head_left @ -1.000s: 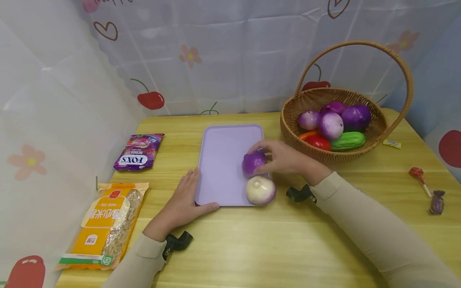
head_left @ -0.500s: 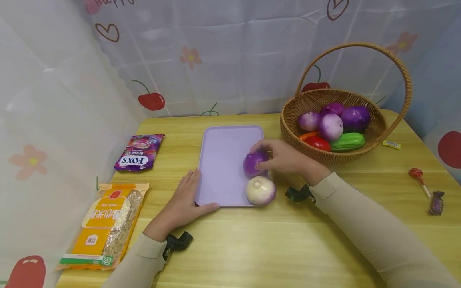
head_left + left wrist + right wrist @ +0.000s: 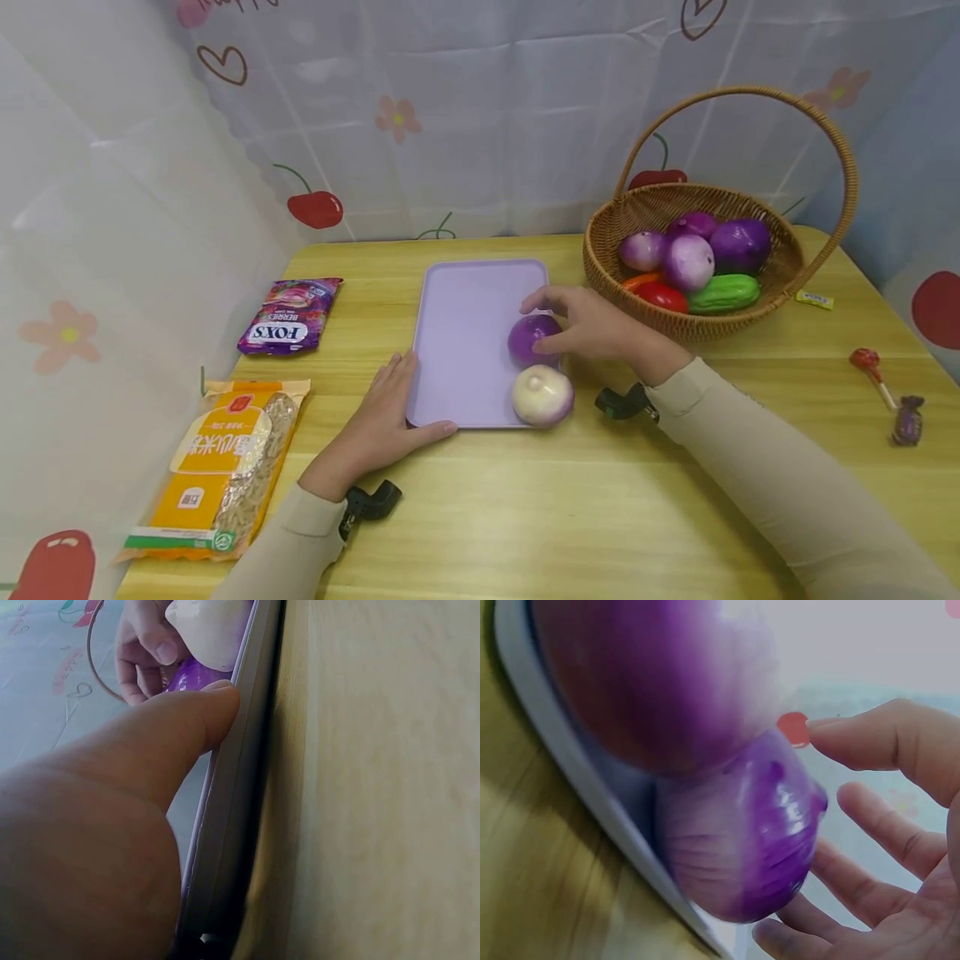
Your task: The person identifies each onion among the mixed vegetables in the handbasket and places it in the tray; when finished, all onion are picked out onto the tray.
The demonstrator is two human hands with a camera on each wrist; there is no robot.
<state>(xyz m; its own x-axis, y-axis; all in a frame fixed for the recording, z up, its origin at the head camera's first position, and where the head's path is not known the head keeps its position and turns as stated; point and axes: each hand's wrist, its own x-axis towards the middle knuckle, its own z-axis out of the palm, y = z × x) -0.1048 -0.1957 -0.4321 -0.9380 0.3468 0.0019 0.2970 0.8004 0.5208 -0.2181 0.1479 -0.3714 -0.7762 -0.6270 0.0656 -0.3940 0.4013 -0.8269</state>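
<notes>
A lilac tray point(image 3: 457, 333) lies on the table. On its right side sits a purple onion point(image 3: 529, 337), just behind a round white-and-purple vegetable point(image 3: 542, 396) with a small knob on top. My right hand point(image 3: 588, 325) hovers over the onion's right side. In the right wrist view, its loosely bent fingers and thumb point(image 3: 889, 742) stand apart around the onion point(image 3: 750, 840). My left hand point(image 3: 375, 429) lies flat along the tray's near left corner, fingers outside the left edge. Its thumb point(image 3: 202, 712) rests over the near rim.
A wicker basket point(image 3: 675, 325) with a tall handle holds several toy vegetables at back right. On the left lie a purple candy bag point(image 3: 292, 317) and a yellow food packet point(image 3: 217, 467). A lollipop point(image 3: 870, 367) and a wrapped candy point(image 3: 907, 421) lie far right.
The onion has shifted slightly to the right on the tray, and the right hand's fingers have loosened away from it. My left hand stays in place.
</notes>
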